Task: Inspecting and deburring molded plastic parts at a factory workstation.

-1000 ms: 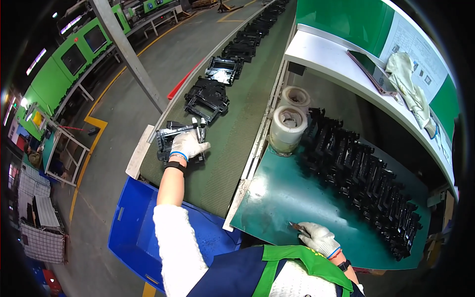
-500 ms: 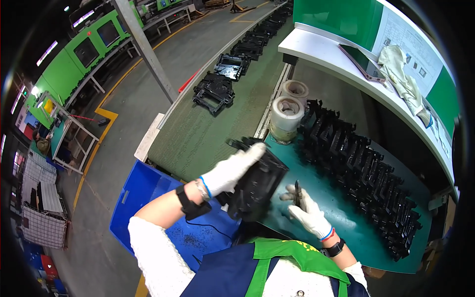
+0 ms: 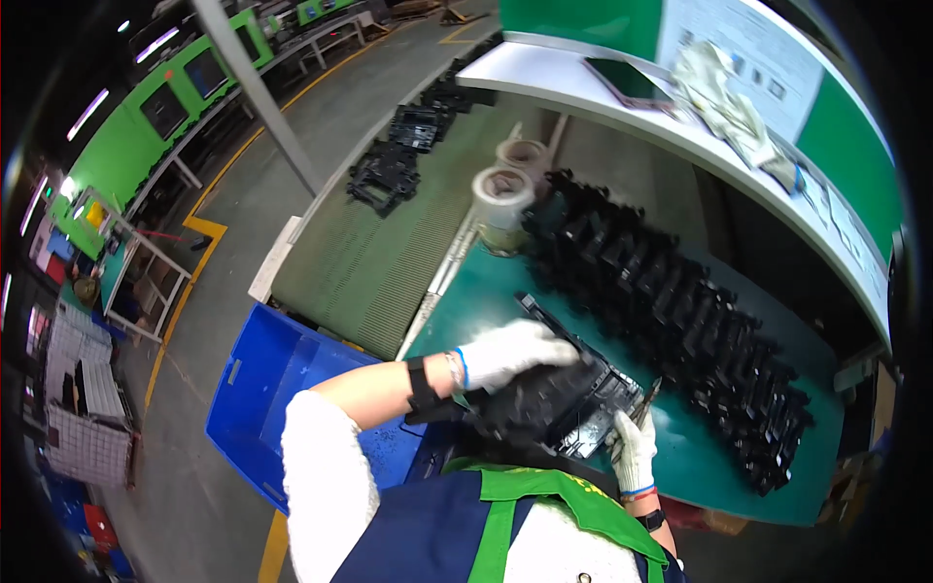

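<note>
Factory floor with green machines (image 3: 160, 112) stretches away at the left, past a grey post (image 3: 255, 92) and a yellow floor line (image 3: 175, 301). Nearer runs a green conveyor belt (image 3: 360, 272), with dark moulded frames (image 3: 385, 177) lying along its far stretch and a blue bin (image 3: 255, 394) just below its near end. Beside the belt stands a teal table (image 3: 466, 296), bearing a long, tightly packed row of black parts (image 3: 671, 301) and, at its far corner, two tape rolls (image 3: 502, 216). Above is a white shelf (image 3: 535, 66) with a dark tablet (image 3: 622, 80) and a pale glove (image 3: 709, 92)

Close to the person's body, by the near edge of the table, is a black plastic part (image 3: 598, 394), partly blurred — its open framework shows on the right. The gloved left hand (image 3: 520, 352) lies over its upper left side; whether those fingers grip it, I cannot tell. The gloved right hand (image 3: 634, 452) is closed around a small hand tool (image 3: 649, 396) — tip pointing upward — right at the part's right edge
</note>
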Action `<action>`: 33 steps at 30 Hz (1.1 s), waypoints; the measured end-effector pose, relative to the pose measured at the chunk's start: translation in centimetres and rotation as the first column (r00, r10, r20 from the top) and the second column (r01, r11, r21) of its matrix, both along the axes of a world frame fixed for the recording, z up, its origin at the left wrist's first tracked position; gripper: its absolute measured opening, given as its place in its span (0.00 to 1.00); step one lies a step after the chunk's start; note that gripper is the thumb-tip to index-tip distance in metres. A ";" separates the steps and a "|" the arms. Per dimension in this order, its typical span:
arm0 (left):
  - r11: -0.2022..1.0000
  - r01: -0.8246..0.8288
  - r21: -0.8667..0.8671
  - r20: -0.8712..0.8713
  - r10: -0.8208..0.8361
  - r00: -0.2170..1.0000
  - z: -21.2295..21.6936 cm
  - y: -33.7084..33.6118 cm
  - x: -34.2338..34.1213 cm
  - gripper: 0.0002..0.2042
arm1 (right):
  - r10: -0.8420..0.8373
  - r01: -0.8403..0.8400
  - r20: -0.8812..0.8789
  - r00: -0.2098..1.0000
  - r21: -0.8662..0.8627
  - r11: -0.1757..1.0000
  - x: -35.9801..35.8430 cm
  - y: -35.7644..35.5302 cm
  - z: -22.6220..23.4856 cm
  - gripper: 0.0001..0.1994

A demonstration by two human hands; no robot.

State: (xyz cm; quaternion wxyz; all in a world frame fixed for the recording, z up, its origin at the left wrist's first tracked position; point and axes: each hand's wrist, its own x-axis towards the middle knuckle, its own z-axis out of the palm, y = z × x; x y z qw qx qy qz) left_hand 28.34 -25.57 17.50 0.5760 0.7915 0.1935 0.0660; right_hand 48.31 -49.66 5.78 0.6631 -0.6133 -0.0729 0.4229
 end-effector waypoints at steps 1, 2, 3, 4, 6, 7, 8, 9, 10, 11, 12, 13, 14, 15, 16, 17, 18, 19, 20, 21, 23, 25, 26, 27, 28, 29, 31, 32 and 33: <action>0.767 0.165 0.620 -0.036 -0.183 0.982 -0.4 1.4 0.0 0.17 | 0.004 -0.004 0.005 1.000 0.053 0.999 0.6 -1.0 -0.4 0.22; 0.775 0.149 0.614 0.019 -0.204 0.979 -1.0 2.7 0.1 0.19 | 0.026 -0.027 0.005 1.000 0.018 0.999 1.4 -1.7 -0.7 0.22; 0.682 0.160 0.713 0.055 -0.281 0.958 -2.0 3.8 0.3 0.21 | 0.011 -0.011 -0.004 1.000 -0.082 0.997 1.8 -2.7 -0.9 0.21; 0.639 0.211 0.740 -0.080 -0.228 0.970 -3.1 4.9 0.4 0.18 | 0.005 -0.007 -0.045 0.999 -0.026 1.000 1.9 -3.3 -1.2 0.22; 0.963 0.024 0.270 -0.228 0.039 0.973 -5.7 5.7 1.1 0.14 | -0.002 -0.001 -0.077 0.997 -0.047 0.999 2.2 -4.0 -1.7 0.23; 0.980 -0.200 -0.021 -0.282 0.186 0.941 -6.7 6.0 1.9 0.17 | 0.032 -0.035 -0.063 0.998 -0.059 0.998 2.3 -4.4 -1.8 0.24; 0.856 -0.427 -0.291 -0.382 0.305 0.872 -7.6 5.8 2.8 0.21 | 0.000 -0.008 -0.087 0.996 -0.088 0.996 2.4 -4.9 -1.7 0.24; 0.872 -0.394 -0.291 -0.361 0.281 0.889 -8.0 5.2 3.5 0.21 | 0.033 -0.040 -0.133 0.991 -0.051 0.998 2.5 -5.3 -1.6 0.25; 0.912 -0.409 -0.029 -0.359 0.373 0.856 -7.9 4.7 3.9 0.22 | 0.074 -0.077 -0.176 0.982 -0.005 0.997 2.6 -5.5 -1.4 0.25; 0.885 -0.402 0.234 -0.328 0.462 0.824 -7.4 4.1 4.1 0.24 | 0.121 -0.115 -0.215 0.969 0.042 0.992 2.7 -5.7 -1.1 0.25; 0.794 -0.375 0.479 -0.294 0.548 0.783 -6.6 3.2 4.2 0.26 | 0.113 -0.108 -0.223 0.968 0.037 0.993 3.1 -6.2 -0.8 0.25; 0.799 -0.365 0.477 -0.283 0.533 0.798 -5.7 2.1 4.2 0.26 | 0.194 -0.197 -0.081 0.978 -0.033 0.980 3.5 -6.8 -0.3 0.25; 0.762 -0.283 0.583 -0.208 0.477 0.854 -5.0 0.5 4.2 0.27 | 0.281 -0.273 0.056 0.958 -0.116 0.955 4.0 -7.6 0.1 0.25; 0.703 -0.209 0.680 -0.139 0.404 0.904 -4.5 -1.3 4.4 0.28 | 0.364 -0.333 0.167 0.916 -0.189 0.924 4.5 -8.4 0.6 0.25; 0.605 -0.159 0.780 -0.029 0.289 0.957 -4.3 -3.1 4.8 0.30 | 0.370 -0.331 0.178 0.912 -0.214 0.919 4.9 -8.9 1.0 0.25; 0.630 -0.144 0.763 -0.081 0.314 0.946 -4.3 -4.8 5.3 0.30 | 0.450 -0.338 0.470 0.759 -0.306 0.890 5.4 -9.5 1.3 0.25; 0.677 -0.029 0.736 -0.237 0.298 0.925 -4.4 -6.4 5.7 0.30 | 0.506 -0.317 0.696 0.509 -0.395 0.862 5.8 -9.9 1.7 0.25; 0.718 0.079 0.691 -0.385 0.274 0.881 -4.7 -7.5 6.2 0.32 | 0.585 -0.257 0.780 0.223 -0.532 0.807 6.1 -10.2 2.0 0.25; 0.720 0.078 0.689 -0.386 0.274 0.881 -5.1 -8.2 6.6 0.32 | 0.527 -0.269 0.828 0.191 -0.473 0.839 6.5 -10.3 2.3 0.25; 0.710 0.125 0.693 -0.425 0.263 0.866 -5.8 -8.7 7.0 0.31 | 0.586 -0.279 0.808 0.064 -0.549 0.788 7.0 -10.2 2.6 0.25; 0.682 0.222 0.697 -0.499 0.240 0.833 -7.4 -9.1 7.6 0.31 | 0.642 -0.254 0.741 -0.196 -0.671 0.697 8.0 -9.6 3.0 0.25; 0.626 0.211 0.751 -0.426 0.216 0.879 -9.0 -8.4 7.5 0.31 | 0.659 -0.256 0.714 -0.237 -0.700 0.667 8.6 -8.8 3.2 0.24; 0.570 0.192 0.799 -0.355 0.189 0.916 -9.7 -8.0 7.3 0.31 | 0.650 -0.259 0.703 -0.287 -0.711 0.654 8.9 -8.3 3.2 0.22; 0.539 0.201 0.818 -0.333 0.159 0.929 -10.3 -7.5 7.1 0.30 | 0.641 -0.263 0.691 -0.335 -0.722 0.640 9.1 -8.0 3.1 0.20; 0.514 0.169 0.841 -0.286 0.157 0.945 -10.8 -7.1 7.0 0.30 | 0.641 -0.264 0.691 -0.334 -0.721 0.640 9.2 -7.6 3.1 0.20; 0.481 0.170 0.860 -0.266 0.138 0.954 -11.3 -6.8 6.9 0.29 | 0.623 -0.260 0.693 -0.363 -0.717 0.647 9.2 -7.3 2.9 0.19; 0.419 0.167 0.893 -0.225 0.095 0.970 -12.0 -6.3 7.0 0.28 | 0.635 -0.231 0.651 -0.415 -0.751 0.619 9.1 -7.1 2.7 0.17; 0.417 0.167 0.893 -0.227 0.100 0.969 -12.2 -6.2 7.1 0.28 | 0.586 -0.255 0.692 -0.421 -0.710 0.656 8.9 -7.1 2.5 0.17; 0.409 0.151 0.900 -0.208 0.100 0.973 -12.3 -6.2 7.3 0.28 | 0.577 -0.266 0.708 -0.406 -0.696 0.667 8.6 -7.0 2.4 0.17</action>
